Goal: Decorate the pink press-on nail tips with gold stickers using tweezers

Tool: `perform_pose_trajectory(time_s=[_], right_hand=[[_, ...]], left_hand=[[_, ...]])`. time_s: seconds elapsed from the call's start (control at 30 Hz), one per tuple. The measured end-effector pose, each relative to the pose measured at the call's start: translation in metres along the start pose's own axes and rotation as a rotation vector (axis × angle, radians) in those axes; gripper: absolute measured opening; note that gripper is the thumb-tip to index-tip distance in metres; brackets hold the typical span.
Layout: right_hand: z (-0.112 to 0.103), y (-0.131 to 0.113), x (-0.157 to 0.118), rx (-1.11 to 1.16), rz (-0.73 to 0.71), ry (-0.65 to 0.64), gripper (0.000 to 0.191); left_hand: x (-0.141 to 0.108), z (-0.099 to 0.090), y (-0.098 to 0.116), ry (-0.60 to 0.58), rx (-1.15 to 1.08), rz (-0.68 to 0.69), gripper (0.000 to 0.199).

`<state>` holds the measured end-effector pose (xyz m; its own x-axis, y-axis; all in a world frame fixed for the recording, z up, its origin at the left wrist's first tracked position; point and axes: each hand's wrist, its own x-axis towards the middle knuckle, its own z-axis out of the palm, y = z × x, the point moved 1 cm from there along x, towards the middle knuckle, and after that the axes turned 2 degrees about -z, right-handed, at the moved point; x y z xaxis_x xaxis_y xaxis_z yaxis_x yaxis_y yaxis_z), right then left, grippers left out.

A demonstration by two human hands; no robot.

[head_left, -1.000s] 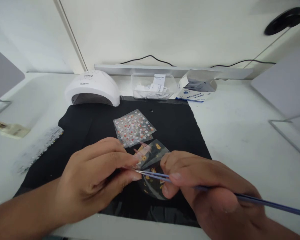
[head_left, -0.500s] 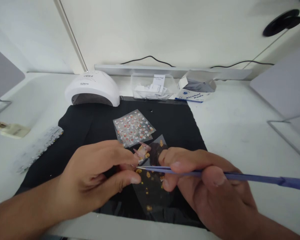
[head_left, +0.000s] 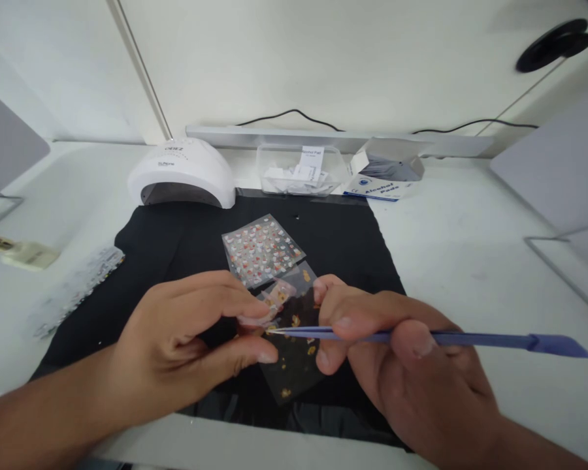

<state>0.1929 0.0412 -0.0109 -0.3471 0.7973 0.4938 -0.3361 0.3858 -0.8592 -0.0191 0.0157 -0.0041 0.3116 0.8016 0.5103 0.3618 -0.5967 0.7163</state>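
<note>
My left hand point(head_left: 191, 346) is closed in a pinch, thumb and index finger nearly meeting. Pinkish, translucent pointed pieces like nail tips point(head_left: 279, 294) show at those fingers; whether they are held or worn I cannot tell. In my right hand point(head_left: 402, 352) is a pair of purple tweezers point(head_left: 480, 340), its pale tip right by the left thumb and index finger. Under both hands lies a clear sticker sheet point(head_left: 294, 369) with gold shapes, my right fingertips at its edge. Just beyond is another sheet of small white and red stickers point(head_left: 262, 248).
A white nail lamp point(head_left: 181, 173) stands at the back of the black mat point(head_left: 333, 241). Beside it are a clear tray of packets point(head_left: 298, 186) and an alcohol pad box point(head_left: 385, 179). A bottle point(head_left: 29, 254) and a glittery clear packet point(head_left: 81, 290) lie left.
The gold sticker sheet has shifted, its lower end moving up and left. The tweezers' rear end has moved slightly left. My left hand stays almost in place.
</note>
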Motion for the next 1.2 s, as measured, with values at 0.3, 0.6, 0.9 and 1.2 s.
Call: perform_pose_trajectory(time_s=[0.3,0.6,0.9,1.2], right_hand=[[-0.0008,-0.0003,0.0013,0.013,-0.014,-0.030,0.033],[-0.0010,0.0020,0.0006,0.001,-0.063,-0.019,0.032],[-0.0009,0.0026,0.0002,0.004,-0.070,0.002,0.033],[-0.0025,0.0054,0.0005,0.007,-0.059,-0.005,0.033]], left_hand=[[-0.0002,0.0004,-0.0019,0.017,-0.045,0.002,0.020],[0.0023,0.0035,-0.0011,0.015,-0.057,-0.023,0.021],[-0.0003,0.0031,-0.0033,0.011,-0.141,-0.105,0.018],[0.0023,0.0022,-0.0026,-0.013,-0.136,-0.085,0.018]])
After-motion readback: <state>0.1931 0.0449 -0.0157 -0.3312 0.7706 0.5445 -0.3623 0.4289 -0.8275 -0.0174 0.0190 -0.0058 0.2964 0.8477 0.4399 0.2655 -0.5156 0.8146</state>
